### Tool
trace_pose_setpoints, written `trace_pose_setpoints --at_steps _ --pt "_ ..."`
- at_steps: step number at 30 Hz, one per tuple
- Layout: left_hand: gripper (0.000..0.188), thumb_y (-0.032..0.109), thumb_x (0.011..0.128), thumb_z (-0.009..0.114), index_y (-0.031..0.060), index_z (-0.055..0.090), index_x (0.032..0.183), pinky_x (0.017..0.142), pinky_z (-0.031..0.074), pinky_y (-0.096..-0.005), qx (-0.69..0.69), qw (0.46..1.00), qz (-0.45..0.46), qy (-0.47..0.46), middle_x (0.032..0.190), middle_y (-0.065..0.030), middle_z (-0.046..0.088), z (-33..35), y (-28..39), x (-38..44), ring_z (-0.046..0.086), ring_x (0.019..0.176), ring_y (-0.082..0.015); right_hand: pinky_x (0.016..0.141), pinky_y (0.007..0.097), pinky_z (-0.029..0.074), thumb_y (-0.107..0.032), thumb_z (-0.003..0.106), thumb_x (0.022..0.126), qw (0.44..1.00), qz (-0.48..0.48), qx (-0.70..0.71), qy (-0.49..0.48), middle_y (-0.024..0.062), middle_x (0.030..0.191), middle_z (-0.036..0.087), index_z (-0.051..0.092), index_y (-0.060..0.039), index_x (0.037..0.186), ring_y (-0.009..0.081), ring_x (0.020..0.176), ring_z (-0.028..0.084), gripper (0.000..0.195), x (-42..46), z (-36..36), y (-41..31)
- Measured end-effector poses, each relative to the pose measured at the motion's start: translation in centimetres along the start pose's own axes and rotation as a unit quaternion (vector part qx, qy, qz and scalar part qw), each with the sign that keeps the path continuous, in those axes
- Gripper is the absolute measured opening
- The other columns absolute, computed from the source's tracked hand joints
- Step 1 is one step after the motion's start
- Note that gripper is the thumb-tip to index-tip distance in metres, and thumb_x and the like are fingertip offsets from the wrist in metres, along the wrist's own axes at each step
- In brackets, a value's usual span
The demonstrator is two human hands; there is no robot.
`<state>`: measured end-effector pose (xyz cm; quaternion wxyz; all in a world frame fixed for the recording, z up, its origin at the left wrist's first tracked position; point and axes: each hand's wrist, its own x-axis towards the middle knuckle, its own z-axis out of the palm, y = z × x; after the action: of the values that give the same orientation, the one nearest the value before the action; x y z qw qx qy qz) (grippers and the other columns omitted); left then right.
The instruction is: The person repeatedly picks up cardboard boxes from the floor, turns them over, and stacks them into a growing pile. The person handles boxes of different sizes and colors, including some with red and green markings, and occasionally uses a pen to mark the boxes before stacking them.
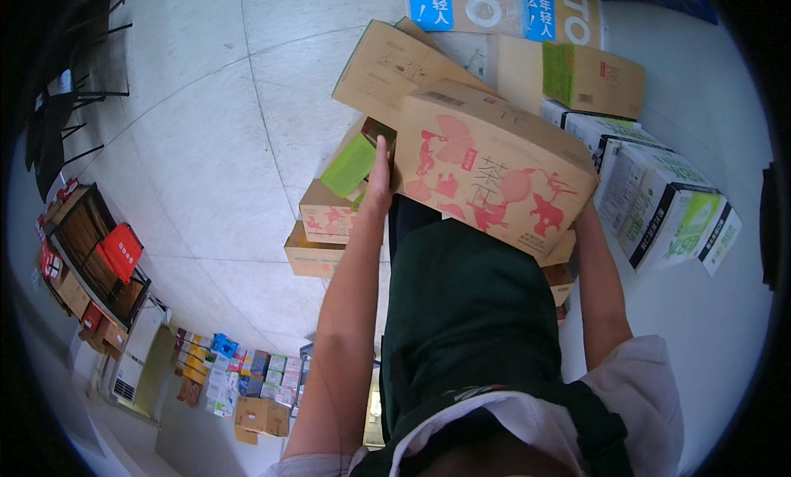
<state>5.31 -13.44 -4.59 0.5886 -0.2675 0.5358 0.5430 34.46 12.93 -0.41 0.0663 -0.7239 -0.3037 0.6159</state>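
Note:
A brown cardboard carton [488, 174] printed with red animal figures and writing is tilted in front of my dark green apron [469, 304]. Flat against its left end is my left hand [381, 174], fingers pointing away from me. My right hand [583, 220] supports the lower right end, its fingers mostly hidden behind the carton. Just left of my left hand stands a cardboard box with a green panel [348, 165], partly covered by that hand. Beyond the held carton lies a flattened cardboard sheet [395, 66].
Stacked boxes [321, 220] stand on the tiled floor to the left. White-and-green cartons [661, 199] line the right wall, with a brown carton [596, 81] by them. Taped cartons [488, 7] are at the far end. A shelf unit [93, 254] and piled goods [247, 372] lie left.

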Motion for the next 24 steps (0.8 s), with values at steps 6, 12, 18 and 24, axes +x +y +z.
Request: trace_pose_setpoints --at_steps 6,12,18,24 --pt "0.051 0.044 0.087 0.036 0.0048 0.045 0.119 0.091 0.039 -0.0313 0.064 0.993 -0.091 -0.033 0.117 -0.0074 0.051 0.1 1.0 1.3 0.05 0.105 -0.0177 0.06 0.0274 0.043 -0.045 0.049 0.085 0.998 -0.055 0.013 -0.009 0.0063 0.078 0.061 0.063 0.001 0.09 0.0122 0.068 0.054 0.048 -0.5 1.8 -0.7" --pt "0.05 0.041 0.088 0.034 0.0051 0.039 0.123 0.095 0.034 -0.0353 -0.041 0.998 0.054 0.018 0.12 -0.0077 0.047 -2.8 -2.5 -3.4 0.044 0.11 -0.0204 0.06 0.0272 0.043 -0.044 0.049 0.085 0.988 -0.148 0.014 -0.032 0.0059 0.077 0.061 0.063 0.0007 0.09 0.0118 0.068 0.053 0.048 1.6 6.1 -3.4" --pt "0.051 0.044 0.087 0.038 0.0102 0.037 0.125 0.096 0.033 -0.0386 -0.097 0.976 0.189 0.038 0.124 -0.0055 0.043 -4.3 0.2 -2.8 0.04 0.114 -0.0214 0.059 0.0253 0.043 -0.041 0.05 0.084 0.984 -0.127 0.056 -0.108 0.0019 0.077 0.059 0.064 -0.0051 0.089 0.0106 0.067 0.053 0.038 5.4 11.5 -6.4" --pt "0.051 0.045 0.088 0.033 0.0096 0.039 0.124 0.086 0.044 -0.0403 -0.145 0.971 0.187 -0.046 0.116 -0.0068 0.05 -9.7 -0.1 3.1 0.05 0.104 -0.0243 0.075 0.0237 0.042 -0.032 0.046 0.085 0.942 -0.26 -0.036 -0.211 0.0022 0.09 0.062 0.062 -0.0083 0.097 0.0117 0.083 0.055 0.032 4.4 15.8 -7.5"
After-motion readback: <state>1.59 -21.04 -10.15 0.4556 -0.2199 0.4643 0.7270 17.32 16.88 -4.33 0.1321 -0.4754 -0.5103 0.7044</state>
